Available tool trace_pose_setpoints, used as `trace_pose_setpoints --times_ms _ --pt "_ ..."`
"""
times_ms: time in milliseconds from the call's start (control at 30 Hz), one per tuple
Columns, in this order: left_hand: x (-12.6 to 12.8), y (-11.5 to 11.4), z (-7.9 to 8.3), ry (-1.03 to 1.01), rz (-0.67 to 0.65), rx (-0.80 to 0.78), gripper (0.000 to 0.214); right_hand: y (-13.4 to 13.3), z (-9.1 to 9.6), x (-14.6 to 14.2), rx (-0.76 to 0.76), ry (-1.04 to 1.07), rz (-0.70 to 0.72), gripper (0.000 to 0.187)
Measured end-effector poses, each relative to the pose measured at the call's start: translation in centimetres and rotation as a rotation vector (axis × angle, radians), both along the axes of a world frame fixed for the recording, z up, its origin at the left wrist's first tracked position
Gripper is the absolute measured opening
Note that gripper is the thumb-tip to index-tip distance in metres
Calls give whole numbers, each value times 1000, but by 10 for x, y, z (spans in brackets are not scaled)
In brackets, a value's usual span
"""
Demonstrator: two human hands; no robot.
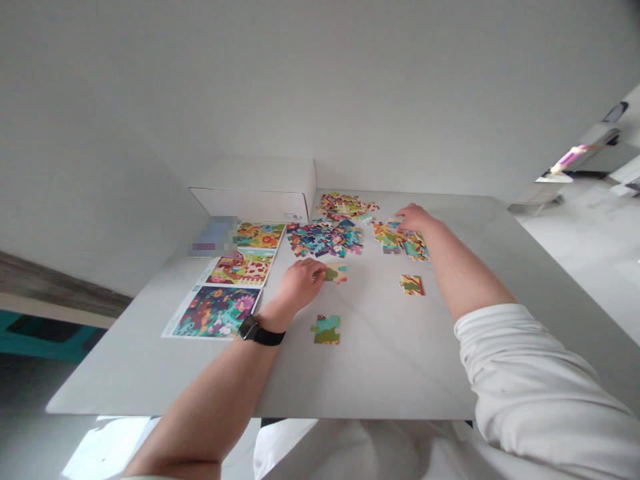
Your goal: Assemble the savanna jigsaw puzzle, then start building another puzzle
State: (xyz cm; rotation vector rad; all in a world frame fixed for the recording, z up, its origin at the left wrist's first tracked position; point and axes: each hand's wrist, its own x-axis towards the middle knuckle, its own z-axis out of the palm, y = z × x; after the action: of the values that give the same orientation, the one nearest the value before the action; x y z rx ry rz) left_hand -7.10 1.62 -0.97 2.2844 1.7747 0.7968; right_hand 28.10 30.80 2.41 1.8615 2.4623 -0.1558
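Observation:
My left hand (301, 283), a black watch on its wrist, has curled fingers at the left end of a small strip of puzzle pieces (337, 273), green and pale blue. The fingertips pinch its edge and partly cover it. At the far right, my right hand (416, 218) reaches into a loose pile of orange and blue puzzle pieces (390, 237). Its fingers are bent together on a bluish piece at the pile's upper edge; the grip is partly hidden. Nearer to me lies a joined green-and-teal puzzle section (327, 330). A yellow-and-brown piece (413, 285) lies apart on the right.
Two more heaps, one dark blue and purple (327, 238) and one red and yellow (343, 205), lie on the white table (380, 360). To the left is a reference sheet (217, 312) with three pictures. Behind it stands a white box (250, 200) against the wall.

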Motion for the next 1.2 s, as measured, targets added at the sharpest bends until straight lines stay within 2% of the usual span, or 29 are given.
trace_pose_setpoints --times_ms 133,300,467,567,767,900,1000,1200 --pt "0 1 -1 -14 4 -2 27 0 6 1 -51 -24 -7 54" --pt "1 1 1 -9 29 0 27 -6 11 2 -49 94 -31 56" --pt "2 0 0 -9 42 4 27 -19 12 9 96 368 -55 34" --pt "3 0 -1 -9 28 9 27 -29 15 16 137 557 -85 27" --pt "7 0 -1 -11 -3 28 26 -59 31 28 125 983 -94 27" --pt "7 0 1 -26 -21 54 27 -94 38 33 55 1182 -122 39" --pt "5 0 2 -46 -14 51 29 -129 30 30 -32 1265 -135 51" --pt "3 1 5 -77 1 7 32 -184 -7 11 -106 1271 -145 62"
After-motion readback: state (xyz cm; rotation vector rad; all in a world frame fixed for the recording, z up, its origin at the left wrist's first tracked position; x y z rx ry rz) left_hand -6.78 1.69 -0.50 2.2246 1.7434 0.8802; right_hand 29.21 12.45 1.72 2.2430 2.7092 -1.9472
